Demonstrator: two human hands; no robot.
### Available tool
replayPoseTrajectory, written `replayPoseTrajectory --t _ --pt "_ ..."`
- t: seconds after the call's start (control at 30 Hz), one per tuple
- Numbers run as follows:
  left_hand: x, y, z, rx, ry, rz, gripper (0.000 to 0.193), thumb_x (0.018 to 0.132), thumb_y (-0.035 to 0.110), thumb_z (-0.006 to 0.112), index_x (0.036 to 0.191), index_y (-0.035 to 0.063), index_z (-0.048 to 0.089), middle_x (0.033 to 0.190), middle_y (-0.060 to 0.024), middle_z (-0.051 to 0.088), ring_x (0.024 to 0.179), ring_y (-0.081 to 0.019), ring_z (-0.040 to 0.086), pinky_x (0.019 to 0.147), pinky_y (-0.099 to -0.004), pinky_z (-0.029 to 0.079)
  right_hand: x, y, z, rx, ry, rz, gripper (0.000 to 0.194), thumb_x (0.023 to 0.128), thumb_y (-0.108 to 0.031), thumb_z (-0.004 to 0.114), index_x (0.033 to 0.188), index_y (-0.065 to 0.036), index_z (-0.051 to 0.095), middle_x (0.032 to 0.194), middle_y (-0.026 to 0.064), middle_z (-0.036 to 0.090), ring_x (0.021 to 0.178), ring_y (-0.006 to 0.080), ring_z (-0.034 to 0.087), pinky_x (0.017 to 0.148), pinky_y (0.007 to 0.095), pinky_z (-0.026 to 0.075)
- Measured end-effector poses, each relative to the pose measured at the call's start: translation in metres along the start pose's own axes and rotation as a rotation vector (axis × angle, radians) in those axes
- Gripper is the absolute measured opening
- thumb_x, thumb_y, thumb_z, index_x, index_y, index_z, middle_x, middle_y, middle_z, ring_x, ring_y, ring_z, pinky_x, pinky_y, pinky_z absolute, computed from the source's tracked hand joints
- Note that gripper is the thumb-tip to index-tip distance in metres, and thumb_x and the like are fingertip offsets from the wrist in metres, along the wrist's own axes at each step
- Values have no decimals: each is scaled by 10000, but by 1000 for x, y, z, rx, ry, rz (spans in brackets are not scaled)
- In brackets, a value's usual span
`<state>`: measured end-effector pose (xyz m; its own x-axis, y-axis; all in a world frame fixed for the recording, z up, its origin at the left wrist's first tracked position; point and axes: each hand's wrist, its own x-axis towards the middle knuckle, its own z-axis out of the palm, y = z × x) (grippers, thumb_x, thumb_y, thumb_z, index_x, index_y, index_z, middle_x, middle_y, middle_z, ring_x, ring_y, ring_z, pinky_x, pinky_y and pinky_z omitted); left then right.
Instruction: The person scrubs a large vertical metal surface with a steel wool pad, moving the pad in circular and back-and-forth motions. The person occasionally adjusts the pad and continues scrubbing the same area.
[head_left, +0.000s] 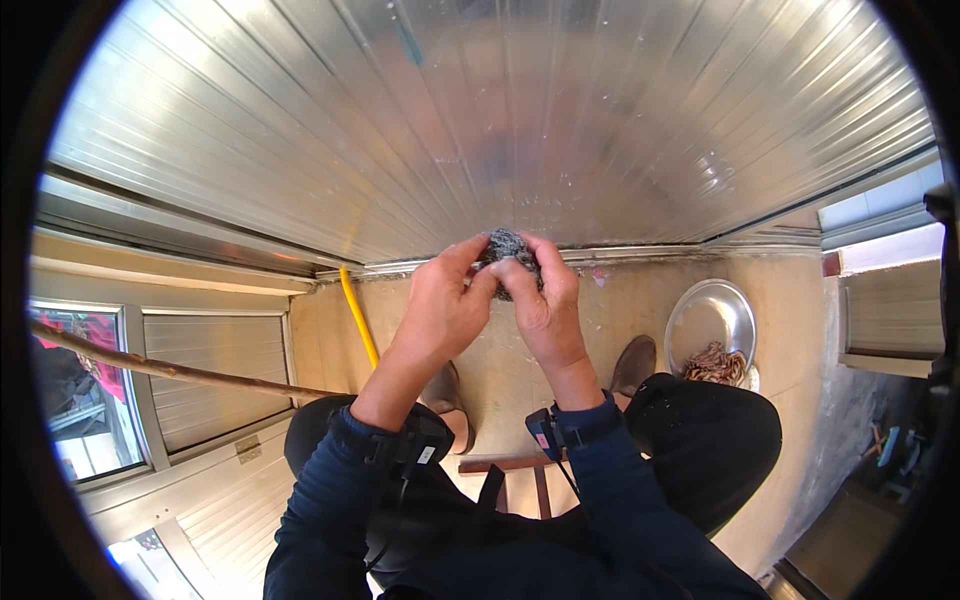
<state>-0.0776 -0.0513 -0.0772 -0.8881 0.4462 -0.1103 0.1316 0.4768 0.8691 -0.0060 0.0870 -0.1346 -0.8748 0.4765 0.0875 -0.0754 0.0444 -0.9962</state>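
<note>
Between both hands is a grey, wiry scouring pad (512, 244), probably steel wool. My left hand (448, 294) grips its left side, and my right hand (546, 298) grips its right side with the thumbs close together in front. Part of the pad is hidden behind my fingers. Just beyond it rises a ribbed metal panel (525, 135), wet-looking, with small whitish specks on it. The pad is held over the foot of that panel; whether it touches the metal I cannot tell.
To the right on the tiled floor (495, 375) stands a metal basin (694, 322) holding a crumpled striped cloth (716, 364). A yellow hose (358, 319) and a wooden stick (180, 373) lie left. Below me is part of a wooden stool (510, 463). A panelled door (214, 367) stands far left.
</note>
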Motion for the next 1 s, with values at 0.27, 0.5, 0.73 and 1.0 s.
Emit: replayPoseTrajectory --t 0.27,0.5,0.73,1.0 --pt "5 -10 -7 -651 -46 -130 373 1021 27 701 1382 -71 713 1154 -93 799 1006 -151 741 913 -309 602 2 -26 -20 -3 -156 -266 322 1020 -83 719 1286 95 687 1270 212 730 1155 288 728 1044 370 563" --pt "5 -11 -9 -854 -81 -172 225 1010 -30 682 1224 -48 748 1059 -81 794 910 -134 733 838 -294 600 11 -26 -36 287 36 -52 280 1017 19 664 1293 56 685 1206 131 767 1145 180 719 1029 333 570" --pt "5 -9 -9 -749 -101 -150 213 1017 -35 676 1218 -10 743 1089 -60 791 964 -129 735 880 -294 596 13 -31 -34 124 -230 -26 632 903 -300 905 1369 42 650 1198 173 761 1125 247 729 998 389 579" --pt "4 -6 -5 -325 32 -115 13 953 8 762 950 -1 753 827 20 699 789 -61 618 707 -256 501 0 -27 -10 -144 -157 -174 556 827 -194 917 1295 -9 680 1128 208 749 999 418 740 869 448 601"
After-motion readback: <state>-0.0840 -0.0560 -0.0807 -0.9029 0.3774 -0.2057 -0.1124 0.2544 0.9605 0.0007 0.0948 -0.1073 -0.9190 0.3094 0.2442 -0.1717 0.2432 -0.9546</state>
